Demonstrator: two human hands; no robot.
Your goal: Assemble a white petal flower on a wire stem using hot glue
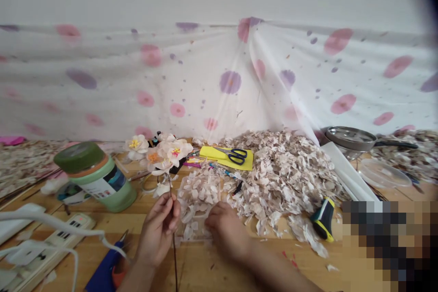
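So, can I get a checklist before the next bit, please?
1. Stem gripped: ok, left hand pinches it.
2. Right hand holding a petal: cannot tell, its fingertips are hidden.
3. Petals in the tray: ok, lots there.
4. Every petal kept in the tray: not ok, a big heap lies outside.
5. Scissors put down: ok, on the yellow sheet.
6. Lid on the jar: ok.
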